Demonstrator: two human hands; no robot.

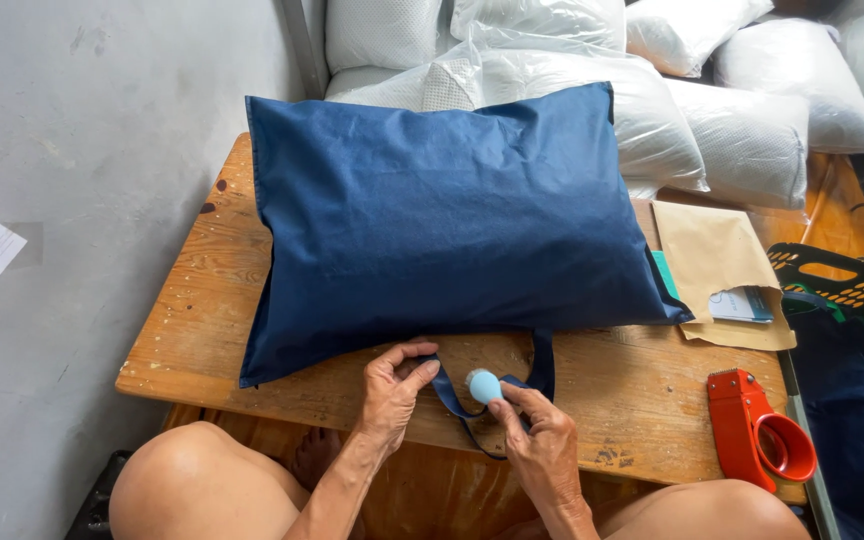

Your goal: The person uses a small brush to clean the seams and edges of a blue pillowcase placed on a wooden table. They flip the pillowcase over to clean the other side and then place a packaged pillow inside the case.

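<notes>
I see the navy bag (442,215), stuffed full like a pillow, lying flat across the middle of the wooden table (202,300), and its strap (544,362) loops off the lower edge toward the bottom centre of the frame. My left hand (390,392) sits just below the bag's lower edge, thumb and fingers pressed together on the left run of the strap. My right hand (542,445) is just to the right of it, fingertips pinching a small pale-blue round object (484,385) that rests against the strap between the two hands. I cannot tell what that object is.

The table is worn, paint-flecked wood. At the lower right lies a red tape dispenser (757,432), and at centre right a brown envelope (717,265) lies partly under the bag's corner. White pillows in clear plastic (742,120) are piled along the top of the frame. A grey wall (82,150) fills the left, and a dark crate (842,280) sits at the right edge.
</notes>
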